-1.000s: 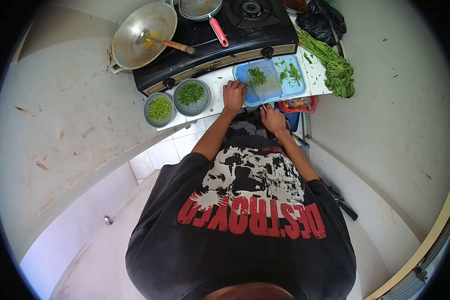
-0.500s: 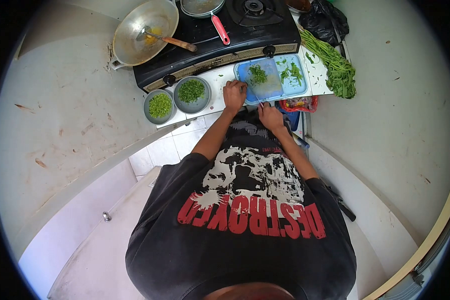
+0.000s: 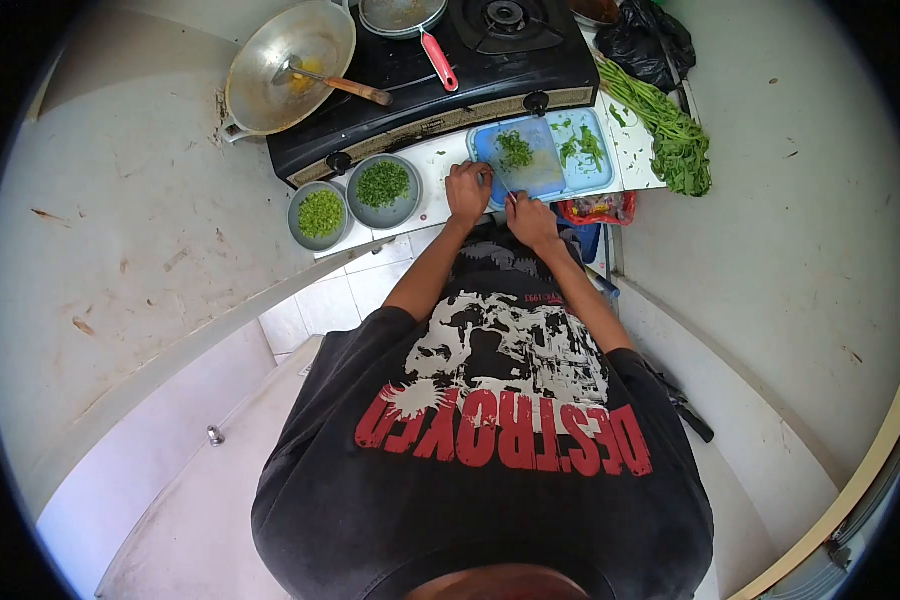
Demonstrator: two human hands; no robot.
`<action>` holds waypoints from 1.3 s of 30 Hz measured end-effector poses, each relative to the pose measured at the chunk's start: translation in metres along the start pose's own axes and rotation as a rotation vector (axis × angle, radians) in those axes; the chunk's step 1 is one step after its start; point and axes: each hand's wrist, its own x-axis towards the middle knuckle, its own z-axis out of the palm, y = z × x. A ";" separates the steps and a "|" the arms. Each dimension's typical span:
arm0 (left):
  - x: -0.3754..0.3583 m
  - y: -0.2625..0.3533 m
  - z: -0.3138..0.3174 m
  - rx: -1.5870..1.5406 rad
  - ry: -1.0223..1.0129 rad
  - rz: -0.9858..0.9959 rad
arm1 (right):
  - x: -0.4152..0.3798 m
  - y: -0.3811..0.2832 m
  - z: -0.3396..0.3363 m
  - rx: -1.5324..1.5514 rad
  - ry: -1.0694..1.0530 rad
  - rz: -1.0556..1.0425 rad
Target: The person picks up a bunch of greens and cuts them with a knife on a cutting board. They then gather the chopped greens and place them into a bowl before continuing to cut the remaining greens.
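Observation:
My right hand [image 3: 533,221] is closed around the handle of a small knife [image 3: 501,181], whose thin blade points up and left over the blue cutting board [image 3: 542,178]. My left hand [image 3: 468,191] rests at the board's left edge with its fingers curled together by the blade's tip. Whatever those fingers pinch is hidden or too small to name. A small heap of chopped green leaves [image 3: 514,149] lies on the board just beyond the blade. Looser green leaves [image 3: 582,152] are in the light blue tray [image 3: 598,180] under the board's right side.
Left of my hands stand a grey bowl of dark chopped greens [image 3: 383,184] and a grey bowl of paler chopped greens [image 3: 320,213]. Behind is a black stove [image 3: 410,115] with a wok [image 3: 260,90] and a red-handled pan [image 3: 440,62]. Leafy stalks [image 3: 660,120] lie right.
My right hand has moved slightly left and up with the knife, closer to my left hand. My left hand stays almost in place.

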 end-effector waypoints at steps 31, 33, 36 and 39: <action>-0.003 -0.009 0.009 -0.021 -0.072 -0.068 | -0.026 0.027 0.004 0.002 -0.018 0.085; -0.001 -0.008 0.010 -0.005 -0.078 -0.068 | -0.024 0.028 0.004 0.013 -0.009 0.089; -0.001 -0.006 0.012 -0.002 -0.082 -0.071 | -0.014 0.019 0.004 0.024 0.002 0.064; -0.001 -0.006 0.013 0.003 -0.082 -0.071 | -0.007 0.011 0.007 0.023 0.028 0.030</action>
